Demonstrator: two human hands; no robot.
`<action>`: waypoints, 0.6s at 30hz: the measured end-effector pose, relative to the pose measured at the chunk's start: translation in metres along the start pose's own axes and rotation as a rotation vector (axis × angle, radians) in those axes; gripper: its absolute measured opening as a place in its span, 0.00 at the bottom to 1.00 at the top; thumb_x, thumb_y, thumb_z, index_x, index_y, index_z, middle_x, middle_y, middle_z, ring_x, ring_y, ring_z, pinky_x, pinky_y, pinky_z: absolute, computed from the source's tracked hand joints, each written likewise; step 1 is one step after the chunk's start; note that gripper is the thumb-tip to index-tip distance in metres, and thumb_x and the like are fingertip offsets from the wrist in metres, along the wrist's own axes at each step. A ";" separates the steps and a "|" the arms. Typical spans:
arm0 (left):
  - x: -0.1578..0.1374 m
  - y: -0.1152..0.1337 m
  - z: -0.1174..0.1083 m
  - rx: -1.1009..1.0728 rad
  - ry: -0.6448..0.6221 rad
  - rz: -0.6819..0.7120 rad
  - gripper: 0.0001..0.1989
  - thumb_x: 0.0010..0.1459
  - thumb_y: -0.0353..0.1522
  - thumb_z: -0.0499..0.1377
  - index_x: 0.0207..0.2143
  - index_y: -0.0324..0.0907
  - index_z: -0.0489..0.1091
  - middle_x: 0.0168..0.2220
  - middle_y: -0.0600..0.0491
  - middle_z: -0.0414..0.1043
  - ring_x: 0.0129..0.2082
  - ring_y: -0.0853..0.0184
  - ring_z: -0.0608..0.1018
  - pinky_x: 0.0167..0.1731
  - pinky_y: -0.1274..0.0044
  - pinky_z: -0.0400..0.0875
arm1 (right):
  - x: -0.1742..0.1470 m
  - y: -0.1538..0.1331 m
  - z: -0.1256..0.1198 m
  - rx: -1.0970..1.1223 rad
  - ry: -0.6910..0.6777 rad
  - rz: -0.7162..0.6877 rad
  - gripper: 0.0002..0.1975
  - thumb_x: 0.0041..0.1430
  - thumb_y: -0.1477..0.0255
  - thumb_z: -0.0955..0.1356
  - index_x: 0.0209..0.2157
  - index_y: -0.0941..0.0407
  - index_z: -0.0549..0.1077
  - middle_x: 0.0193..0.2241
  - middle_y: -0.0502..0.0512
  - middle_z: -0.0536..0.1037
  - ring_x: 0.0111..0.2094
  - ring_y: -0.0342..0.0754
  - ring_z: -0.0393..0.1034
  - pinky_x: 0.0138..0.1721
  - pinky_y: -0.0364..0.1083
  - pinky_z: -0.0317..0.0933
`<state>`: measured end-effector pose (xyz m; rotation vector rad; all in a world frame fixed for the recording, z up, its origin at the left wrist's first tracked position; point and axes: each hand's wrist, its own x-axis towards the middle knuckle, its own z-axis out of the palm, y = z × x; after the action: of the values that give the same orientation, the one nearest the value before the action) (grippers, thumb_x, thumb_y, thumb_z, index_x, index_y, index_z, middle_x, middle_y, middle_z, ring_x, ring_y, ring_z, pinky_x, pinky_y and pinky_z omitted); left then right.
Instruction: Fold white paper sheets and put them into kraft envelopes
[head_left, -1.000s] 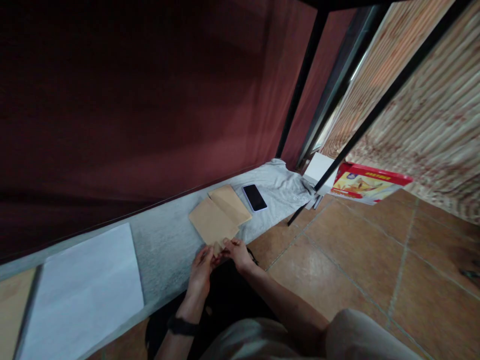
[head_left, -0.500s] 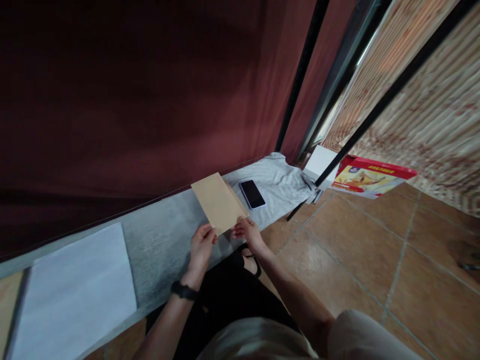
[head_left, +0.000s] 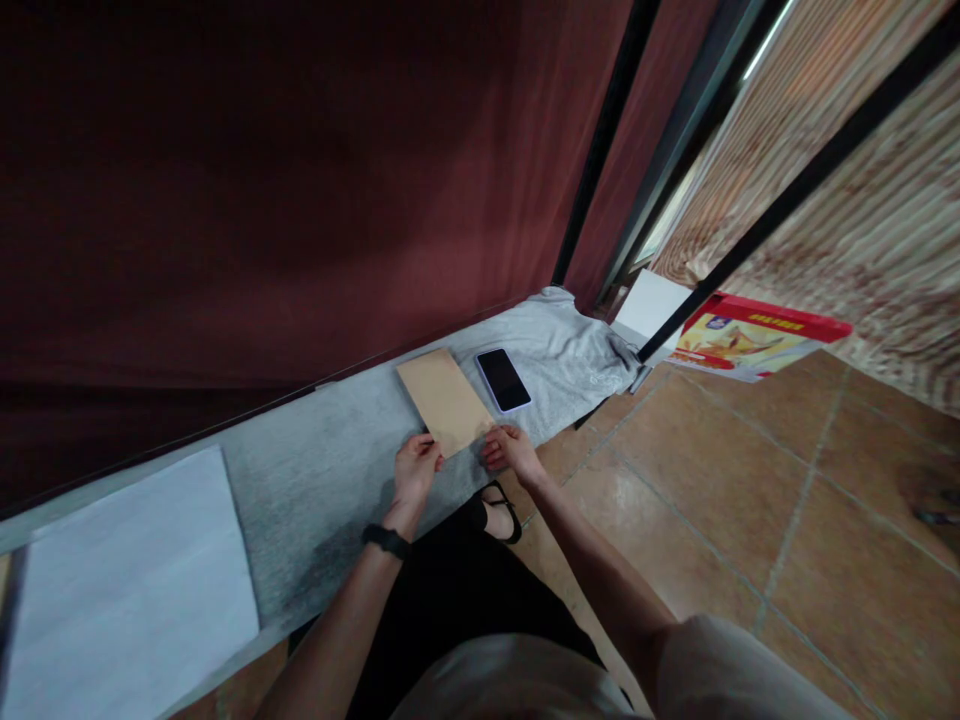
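A tan paper sheet (head_left: 445,400), flat and rectangular, lies slantwise on the grey cloth-covered bench (head_left: 322,480). My left hand (head_left: 417,465), with a black band on its wrist, pinches the sheet's near left corner between thumb and fingers. At the near right corner, the fingers of my right hand (head_left: 510,450) are closed on the sheet's edge. Just right of the sheet rests a phone (head_left: 503,380) with a dark screen and a pale purple rim; neither hand touches it.
A large white sheet (head_left: 135,580) covers the bench's left end. Dark red curtain (head_left: 300,200) hangs behind. A black pole (head_left: 795,190) slants past the right end, near a white panel (head_left: 651,305) and a red-and-yellow box (head_left: 750,338). Tiled floor (head_left: 697,500) lies to the right.
The tan sheet has come down flatter onto the bench, with both hands still at its near corners. The view has shifted slightly, and the foot shows more.
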<state>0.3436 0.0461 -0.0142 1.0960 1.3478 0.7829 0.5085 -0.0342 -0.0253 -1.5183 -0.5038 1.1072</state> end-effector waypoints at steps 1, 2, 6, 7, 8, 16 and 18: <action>0.001 -0.001 0.000 0.017 -0.004 0.002 0.12 0.47 0.36 0.67 0.33 0.40 0.71 0.19 0.60 0.69 0.17 0.73 0.69 0.20 0.81 0.63 | -0.001 0.001 -0.002 -0.023 0.023 -0.007 0.12 0.62 0.60 0.67 0.32 0.56 0.71 0.18 0.49 0.74 0.17 0.44 0.66 0.18 0.42 0.63; 0.001 -0.002 0.000 0.035 -0.007 0.005 0.13 0.47 0.36 0.67 0.33 0.40 0.71 0.19 0.60 0.68 0.17 0.73 0.69 0.20 0.81 0.63 | -0.002 0.002 -0.005 -0.055 0.054 -0.027 0.12 0.62 0.60 0.66 0.36 0.55 0.72 0.19 0.48 0.73 0.17 0.44 0.66 0.19 0.41 0.62; 0.002 -0.007 0.002 0.109 0.001 0.039 0.13 0.50 0.37 0.65 0.36 0.40 0.71 0.19 0.61 0.67 0.16 0.72 0.69 0.19 0.81 0.63 | -0.003 0.002 -0.010 -0.367 0.159 -0.202 0.18 0.64 0.60 0.64 0.50 0.55 0.74 0.22 0.47 0.74 0.22 0.46 0.69 0.26 0.43 0.63; 0.002 -0.008 0.002 0.126 0.008 0.050 0.13 0.50 0.36 0.64 0.37 0.40 0.71 0.19 0.61 0.68 0.17 0.72 0.70 0.19 0.81 0.63 | -0.002 0.002 -0.011 -0.451 0.166 -0.241 0.19 0.65 0.60 0.63 0.51 0.56 0.75 0.23 0.48 0.75 0.24 0.47 0.70 0.28 0.43 0.64; 0.000 -0.009 0.002 0.142 0.017 0.061 0.13 0.51 0.35 0.63 0.39 0.39 0.71 0.20 0.60 0.68 0.17 0.72 0.70 0.19 0.80 0.64 | -0.001 0.002 -0.011 -0.516 0.167 -0.269 0.20 0.66 0.60 0.63 0.50 0.56 0.76 0.23 0.49 0.75 0.25 0.48 0.71 0.29 0.44 0.64; -0.022 -0.009 0.007 0.325 0.091 0.273 0.22 0.55 0.27 0.63 0.53 0.42 0.71 0.45 0.49 0.77 0.43 0.63 0.80 0.46 0.72 0.74 | 0.002 0.005 -0.014 -0.581 0.078 -0.301 0.22 0.67 0.58 0.59 0.38 0.56 0.79 0.20 0.49 0.74 0.21 0.46 0.68 0.23 0.42 0.57; -0.026 -0.010 0.010 0.498 0.070 0.364 0.26 0.56 0.25 0.62 0.58 0.41 0.68 0.55 0.45 0.73 0.51 0.60 0.78 0.53 0.71 0.72 | 0.002 0.004 -0.014 -0.592 0.093 -0.336 0.23 0.67 0.57 0.59 0.36 0.56 0.79 0.19 0.49 0.73 0.20 0.45 0.67 0.23 0.42 0.57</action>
<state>0.3494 0.0172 -0.0151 1.7557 1.4639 0.7673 0.5204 -0.0415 -0.0308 -1.8877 -1.0445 0.6452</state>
